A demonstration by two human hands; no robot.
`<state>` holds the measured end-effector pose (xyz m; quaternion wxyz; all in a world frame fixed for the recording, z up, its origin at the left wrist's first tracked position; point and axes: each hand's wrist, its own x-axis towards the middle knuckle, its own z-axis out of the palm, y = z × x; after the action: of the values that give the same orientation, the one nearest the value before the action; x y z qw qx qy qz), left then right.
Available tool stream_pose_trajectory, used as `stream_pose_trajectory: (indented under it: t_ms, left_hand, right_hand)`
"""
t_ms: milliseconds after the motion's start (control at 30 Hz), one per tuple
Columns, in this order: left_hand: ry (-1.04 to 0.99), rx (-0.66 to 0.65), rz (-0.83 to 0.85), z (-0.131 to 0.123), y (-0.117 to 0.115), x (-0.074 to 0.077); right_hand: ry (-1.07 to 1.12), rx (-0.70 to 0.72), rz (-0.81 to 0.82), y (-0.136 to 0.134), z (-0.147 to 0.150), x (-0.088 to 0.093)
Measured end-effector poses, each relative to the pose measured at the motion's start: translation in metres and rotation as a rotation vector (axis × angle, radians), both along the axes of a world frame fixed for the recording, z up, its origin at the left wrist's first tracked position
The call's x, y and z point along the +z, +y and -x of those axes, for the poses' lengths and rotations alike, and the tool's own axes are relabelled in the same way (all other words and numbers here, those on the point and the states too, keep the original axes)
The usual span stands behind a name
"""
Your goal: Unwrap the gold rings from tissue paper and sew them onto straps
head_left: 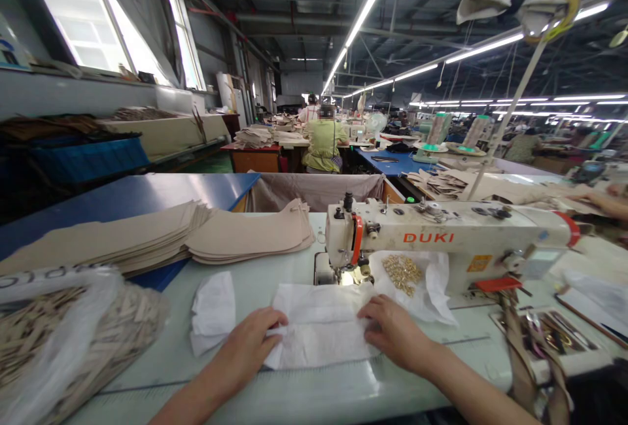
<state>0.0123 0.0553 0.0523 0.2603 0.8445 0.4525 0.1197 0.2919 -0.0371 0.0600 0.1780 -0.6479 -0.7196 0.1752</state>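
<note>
A white fabric piece (318,323) lies flat on the pale sewing table (275,268), its far edge under the needle of a white DUKI sewing machine (456,235). My left hand (250,343) presses on the fabric's left edge. My right hand (392,330) rests on its right edge, fingers curled down on the cloth. Another white scrap (213,310) lies just left of my left hand. A heap of small gold metal parts (402,273) sits on white paper beneath the machine arm.
Stacks of beige cut pieces (245,235) lie at the back left of the table. A plastic bag of tan labels (73,333) is at the near left. A tray of tools (554,333) is at right. A person in green (324,144) sits far ahead.
</note>
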Motion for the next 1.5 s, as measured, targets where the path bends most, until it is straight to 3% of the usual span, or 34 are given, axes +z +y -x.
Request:
stream_pose_trajectory:
  t_ms: [400, 567, 733, 900, 1067, 1233, 1500]
  left_hand:
    - [-0.165, 0.081, 0.2, 0.002, 0.007, 0.014]
    - [-0.146, 0.115, 0.126, 0.0, 0.005, 0.022]
    - [-0.187, 0.071, 0.116, 0.003, 0.001, 0.022]
    - [-0.345, 0.02, 0.141, 0.006, -0.004, 0.022]
    - [-0.39, 0.054, 0.135, 0.0, -0.008, 0.019]
    - [-0.261, 0.015, 0.155, -0.002, -0.008, 0.015]
    - [-0.248, -0.015, 0.303, 0.002, -0.009, 0.024]
  right_hand:
    - [0.261, -0.084, 0.012, 0.001, -0.015, 0.004]
    - [0.43, -0.049, 0.002, 0.003, -0.019, 0.0]
    - [0.539, -0.04, -0.025, 0.0, -0.017, 0.0]
    - [0.47, -0.056, -0.171, -0.011, -0.01, -0.001]
    - [0.335, -0.04, -0.351, -0.016, -0.004, -0.019]
    - [0.221, 0.047, -0.263, -0.019, -0.001, -0.028]
    - [0.372, -0.001, -0.133, -0.031, 0.005, -0.006]
